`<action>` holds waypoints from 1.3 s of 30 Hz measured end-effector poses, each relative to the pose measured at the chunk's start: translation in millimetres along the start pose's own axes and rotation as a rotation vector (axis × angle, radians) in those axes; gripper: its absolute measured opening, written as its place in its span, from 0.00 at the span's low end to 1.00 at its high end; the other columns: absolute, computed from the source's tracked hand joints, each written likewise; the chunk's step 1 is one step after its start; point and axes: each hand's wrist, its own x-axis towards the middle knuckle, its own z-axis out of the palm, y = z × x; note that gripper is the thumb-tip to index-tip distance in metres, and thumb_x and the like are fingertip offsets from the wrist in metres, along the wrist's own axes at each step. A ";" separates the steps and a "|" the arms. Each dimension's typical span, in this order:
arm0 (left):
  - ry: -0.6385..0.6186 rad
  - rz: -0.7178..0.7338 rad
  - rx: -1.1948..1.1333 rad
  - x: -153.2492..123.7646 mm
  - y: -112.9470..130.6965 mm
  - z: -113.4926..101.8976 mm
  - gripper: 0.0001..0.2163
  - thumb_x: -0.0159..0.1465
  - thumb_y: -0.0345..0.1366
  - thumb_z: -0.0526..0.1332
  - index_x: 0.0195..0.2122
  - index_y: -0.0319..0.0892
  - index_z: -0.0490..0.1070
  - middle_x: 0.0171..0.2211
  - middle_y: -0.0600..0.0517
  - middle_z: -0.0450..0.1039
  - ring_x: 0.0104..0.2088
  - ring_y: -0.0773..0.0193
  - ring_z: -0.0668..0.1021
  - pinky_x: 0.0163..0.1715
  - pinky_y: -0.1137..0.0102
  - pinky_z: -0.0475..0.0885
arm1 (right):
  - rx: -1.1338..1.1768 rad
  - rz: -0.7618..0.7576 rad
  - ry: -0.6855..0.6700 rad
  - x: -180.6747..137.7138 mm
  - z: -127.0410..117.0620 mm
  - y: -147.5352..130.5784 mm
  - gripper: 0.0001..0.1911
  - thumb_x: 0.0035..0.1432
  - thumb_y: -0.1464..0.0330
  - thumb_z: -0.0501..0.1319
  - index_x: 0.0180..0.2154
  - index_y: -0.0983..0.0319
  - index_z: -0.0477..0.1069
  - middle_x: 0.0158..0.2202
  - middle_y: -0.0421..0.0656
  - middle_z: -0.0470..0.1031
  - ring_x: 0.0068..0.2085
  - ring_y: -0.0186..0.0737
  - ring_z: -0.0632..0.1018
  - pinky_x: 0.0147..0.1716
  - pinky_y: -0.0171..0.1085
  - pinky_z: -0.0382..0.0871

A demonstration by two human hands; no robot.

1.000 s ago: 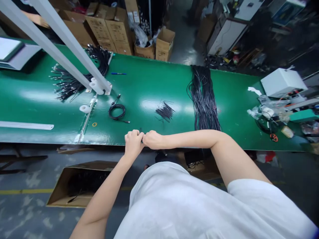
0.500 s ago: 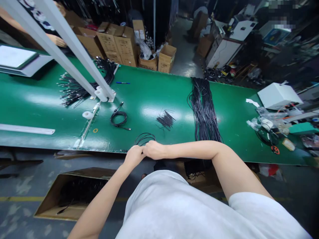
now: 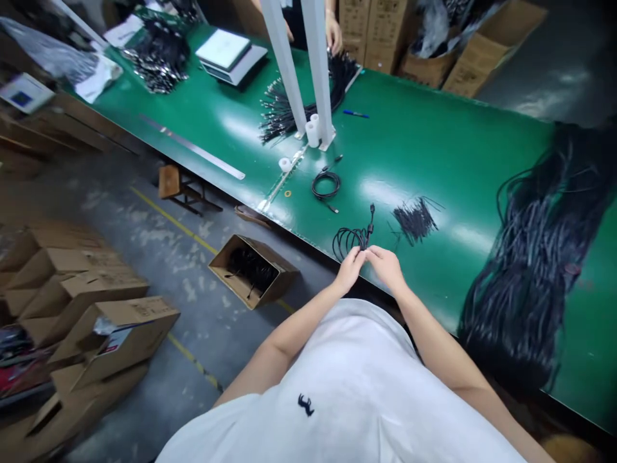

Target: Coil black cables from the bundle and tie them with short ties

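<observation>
A black cable (image 3: 346, 239), looped into a coil, is pinched between my two hands at the table's front edge. My left hand (image 3: 351, 269) grips it from the left, and my right hand (image 3: 385, 265) closes on it from the right, fingertips almost touching. One cable end with a thick bead and a plug (image 3: 371, 218) stands up past my fingers. Whether a tie is round the coil is too small to tell. Just beyond lies a pile of short black ties (image 3: 415, 220). Another coiled cable (image 3: 326, 185) rests farther left.
A large bundle of black cables (image 3: 530, 257) covers the table's right side. White posts (image 3: 318, 77) rise from the green table (image 3: 409, 148), near a blue pen (image 3: 355, 114). An open carton (image 3: 284, 270) holding cables sits on the floor. A co-worker's hand (image 3: 333, 33) is across the table.
My view has swung left. My hands have turned from an overlapping grip to fingertips side by side, and the cable's plug end now shows upright above them.
</observation>
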 end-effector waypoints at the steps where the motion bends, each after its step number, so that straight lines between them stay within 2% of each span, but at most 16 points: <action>1: -0.019 0.017 0.034 -2.8 -0.2 -1.3 0.09 0.65 0.42 0.58 0.38 0.42 0.67 0.35 0.53 0.72 0.38 0.66 0.73 0.45 0.70 0.67 | 0.074 0.019 -0.061 0.9 -2.9 2.8 0.15 0.54 0.58 0.55 0.23 0.61 0.63 0.22 0.39 0.62 0.25 0.33 0.61 0.24 0.33 0.54; 3: -0.063 0.055 0.080 -7.7 2.1 -1.7 0.10 0.66 0.44 0.57 0.37 0.43 0.64 0.32 0.54 0.70 0.35 0.67 0.72 0.42 0.70 0.67 | 0.182 0.055 -0.162 2.9 -8.7 6.1 0.18 0.50 0.52 0.56 0.22 0.60 0.61 0.17 0.34 0.53 0.20 0.30 0.53 0.20 0.33 0.51; 5: -0.078 0.066 0.107 -11.4 7.1 0.0 0.11 0.65 0.46 0.58 0.36 0.43 0.64 0.31 0.55 0.69 0.33 0.68 0.71 0.40 0.71 0.67 | 0.286 0.091 -0.224 3.6 -12.0 7.2 0.21 0.46 0.48 0.57 0.21 0.59 0.59 0.16 0.31 0.49 0.18 0.28 0.48 0.17 0.33 0.47; 8: -0.069 0.043 0.092 -13.4 16.0 3.8 0.13 0.64 0.48 0.59 0.37 0.42 0.66 0.31 0.54 0.68 0.33 0.68 0.71 0.39 0.71 0.67 | 0.394 0.119 -0.240 3.4 -10.0 8.2 0.26 0.44 0.44 0.59 0.21 0.59 0.58 0.17 0.33 0.54 0.18 0.26 0.48 0.16 0.32 0.44; 11: -0.023 -0.014 -0.036 -8.9 23.0 7.0 0.14 0.63 0.48 0.60 0.35 0.41 0.68 0.28 0.55 0.67 0.30 0.69 0.69 0.36 0.72 0.66 | 0.437 0.113 -0.224 8.0 -6.7 12.4 0.27 0.44 0.44 0.62 0.19 0.60 0.59 0.19 0.38 0.62 0.20 0.26 0.53 0.18 0.31 0.44; 14: 0.059 -0.131 -0.279 1.2 27.0 9.9 0.15 0.63 0.48 0.61 0.31 0.40 0.67 0.20 0.59 0.58 0.22 0.73 0.61 0.26 0.75 0.61 | 0.329 0.041 -0.145 18.6 -10.2 21.2 0.25 0.48 0.47 0.62 0.20 0.61 0.62 0.20 0.39 0.64 0.22 0.29 0.59 0.22 0.32 0.52; 17: 0.095 -0.293 -0.507 12.3 26.8 13.6 0.14 0.64 0.46 0.60 0.30 0.38 0.67 0.16 0.63 0.47 0.18 0.76 0.51 0.19 0.77 0.53 | 0.190 -0.083 0.027 29.0 -16.9 34.7 0.21 0.51 0.50 0.62 0.32 0.62 0.68 0.27 0.41 0.70 0.29 0.34 0.68 0.31 0.35 0.63; 20: 0.141 -0.370 -0.667 21.4 21.6 14.2 0.13 0.63 0.43 0.62 0.30 0.38 0.67 0.16 0.64 0.44 0.17 0.76 0.50 0.17 0.79 0.51 | 0.109 -0.140 0.089 36.0 -20.6 52.2 0.23 0.52 0.51 0.62 0.41 0.62 0.68 0.33 0.43 0.73 0.31 0.38 0.71 0.36 0.40 0.67; 22: 0.214 -0.378 -0.751 25.7 17.9 10.8 0.13 0.63 0.42 0.63 0.29 0.38 0.67 0.16 0.64 0.44 0.16 0.77 0.50 0.17 0.80 0.52 | 0.102 -0.121 0.183 41.0 -22.1 64.6 0.23 0.53 0.50 0.61 0.42 0.62 0.68 0.34 0.43 0.72 0.33 0.39 0.72 0.39 0.42 0.69; 24: 0.268 -0.392 -0.816 30.4 14.3 5.3 0.13 0.62 0.42 0.64 0.29 0.38 0.68 0.15 0.64 0.44 0.16 0.77 0.50 0.16 0.80 0.52 | 0.165 -0.053 0.281 49.4 -22.5 76.4 0.27 0.48 0.49 0.64 0.43 0.61 0.68 0.38 0.46 0.73 0.39 0.43 0.74 0.44 0.45 0.71; 26: 0.249 -0.421 -0.889 38.9 9.2 0.2 0.12 0.61 0.41 0.65 0.29 0.37 0.68 0.15 0.64 0.44 0.15 0.77 0.51 0.16 0.80 0.51 | 0.322 0.082 0.180 62.7 -20.8 87.3 0.31 0.40 0.48 0.68 0.43 0.59 0.70 0.40 0.47 0.74 0.43 0.48 0.76 0.45 0.48 0.73; 28: 0.202 -0.428 -0.936 52.7 2.2 -2.0 0.11 0.61 0.40 0.65 0.29 0.37 0.69 0.15 0.64 0.45 0.15 0.77 0.52 0.16 0.80 0.52 | 0.532 0.245 -0.043 79.3 -17.5 95.9 0.29 0.40 0.48 0.69 0.41 0.58 0.71 0.35 0.45 0.74 0.37 0.47 0.78 0.38 0.47 0.76; 30: 0.177 -0.407 -0.892 68.4 -5.1 0.2 0.12 0.61 0.41 0.66 0.30 0.37 0.70 0.15 0.63 0.49 0.15 0.77 0.55 0.18 0.79 0.55 | 0.703 0.314 -0.127 95.2 -15.4 100.2 0.24 0.42 0.49 0.70 0.35 0.57 0.70 0.25 0.38 0.68 0.26 0.39 0.73 0.26 0.41 0.74; 33: 0.248 -0.331 -0.697 86.1 -9.9 7.5 0.15 0.62 0.46 0.64 0.36 0.36 0.71 0.19 0.59 0.60 0.18 0.75 0.63 0.21 0.77 0.61 | 0.817 0.265 0.028 112.8 -17.6 94.3 0.26 0.40 0.51 0.74 0.27 0.60 0.64 0.19 0.31 0.53 0.19 0.27 0.59 0.15 0.30 0.60; 36: 0.331 -0.269 -0.587 98.5 0.9 5.7 0.17 0.63 0.49 0.63 0.39 0.38 0.69 0.21 0.57 0.64 0.19 0.72 0.67 0.23 0.75 0.62 | 0.787 0.211 0.098 131.4 -19.0 72.4 0.29 0.38 0.49 0.75 0.29 0.63 0.65 0.19 0.30 0.52 0.20 0.23 0.56 0.15 0.26 0.55; 39: 0.318 -0.206 -0.566 123.5 24.1 -13.9 0.12 0.66 0.44 0.59 0.38 0.39 0.68 0.21 0.58 0.63 0.20 0.72 0.66 0.25 0.74 0.64 | 0.742 0.141 0.089 166.6 -10.9 43.0 0.32 0.36 0.46 0.74 0.31 0.63 0.68 0.19 0.30 0.53 0.20 0.23 0.57 0.15 0.25 0.55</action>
